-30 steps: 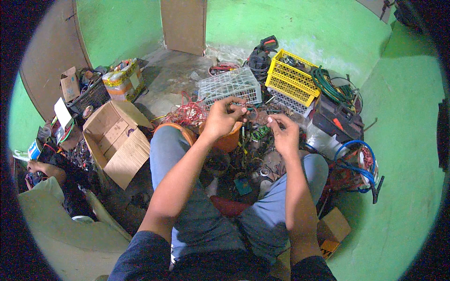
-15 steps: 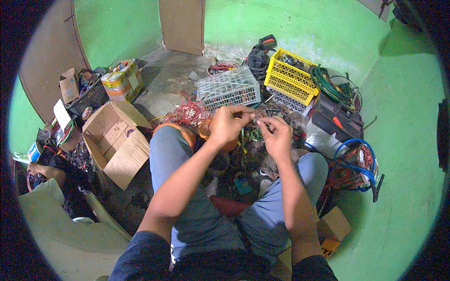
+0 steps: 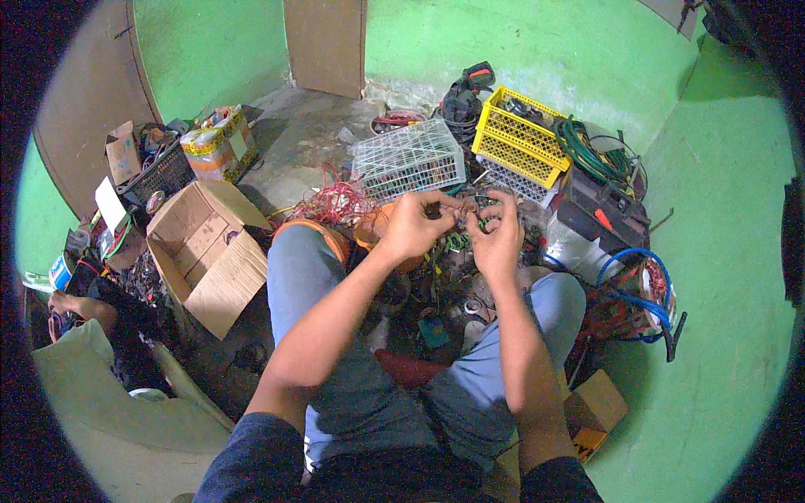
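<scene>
In front of my knees, both hands meet over a heap of dark scrap and wires (image 3: 432,285). My left hand (image 3: 412,226) is closed in a pinch, thumb against fingers, on something too small to make out. Just right of it, my right hand (image 3: 495,241) has its thumb and fingers apart and curved, close to the left fingertips. Nothing plain shows in it. Red wires (image 3: 340,199) lie tangled to the left of my left hand. An orange bowl (image 3: 367,231) sits partly hidden behind my left wrist.
An open cardboard box (image 3: 201,251) stands at left. Farther back are a white crate (image 3: 411,159) and a yellow crate (image 3: 520,138). Green hose (image 3: 591,155) and blue cable (image 3: 662,289) lie at right. At far left, another person's hand (image 3: 84,306) shows.
My right fingers have lifted and spread away from the pinch they made beside my left hand. The left hand stays nearly in place, still pinching.
</scene>
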Motion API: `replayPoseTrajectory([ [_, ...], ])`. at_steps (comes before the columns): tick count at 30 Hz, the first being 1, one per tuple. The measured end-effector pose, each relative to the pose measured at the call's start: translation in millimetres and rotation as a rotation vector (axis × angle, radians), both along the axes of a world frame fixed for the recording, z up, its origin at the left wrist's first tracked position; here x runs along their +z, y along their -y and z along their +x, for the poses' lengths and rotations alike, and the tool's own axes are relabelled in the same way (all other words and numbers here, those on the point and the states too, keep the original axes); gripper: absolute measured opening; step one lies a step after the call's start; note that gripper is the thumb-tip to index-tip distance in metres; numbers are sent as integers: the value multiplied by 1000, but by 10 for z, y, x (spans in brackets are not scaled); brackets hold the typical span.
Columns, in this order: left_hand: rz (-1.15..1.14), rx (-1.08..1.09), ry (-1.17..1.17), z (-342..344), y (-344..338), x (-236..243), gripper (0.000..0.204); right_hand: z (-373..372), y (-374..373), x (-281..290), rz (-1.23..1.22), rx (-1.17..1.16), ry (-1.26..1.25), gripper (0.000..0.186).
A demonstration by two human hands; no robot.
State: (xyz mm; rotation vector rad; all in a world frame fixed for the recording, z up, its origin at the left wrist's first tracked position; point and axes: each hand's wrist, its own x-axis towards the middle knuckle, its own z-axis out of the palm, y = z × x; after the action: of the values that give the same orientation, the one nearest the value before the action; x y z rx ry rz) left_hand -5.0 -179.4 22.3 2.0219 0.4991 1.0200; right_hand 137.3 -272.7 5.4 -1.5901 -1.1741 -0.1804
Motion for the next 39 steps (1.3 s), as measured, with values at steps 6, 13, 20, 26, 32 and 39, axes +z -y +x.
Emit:
replayPoseTrajectory([
  [6,-92,-89,27,-15,-49,33,19,78,29,67,-167,398,-613,39],
  [13,-218,-82,72,35,-182,-65,18,207,73,12,17,686,-1147,30],
  [20,-241,-111,96,2,-191,18,19,386,62,-43,50,644,-1095,19],
  [26,-192,-130,28,-10,-238,-15,18,604,187,90,-20,766,-1345,21],
  [32,-206,-112,26,-61,-315,17,18,621,303,225,62,678,-1380,27],
  [39,-262,-98,72,-178,-343,113,20,791,445,347,-2,879,-1327,25],
])
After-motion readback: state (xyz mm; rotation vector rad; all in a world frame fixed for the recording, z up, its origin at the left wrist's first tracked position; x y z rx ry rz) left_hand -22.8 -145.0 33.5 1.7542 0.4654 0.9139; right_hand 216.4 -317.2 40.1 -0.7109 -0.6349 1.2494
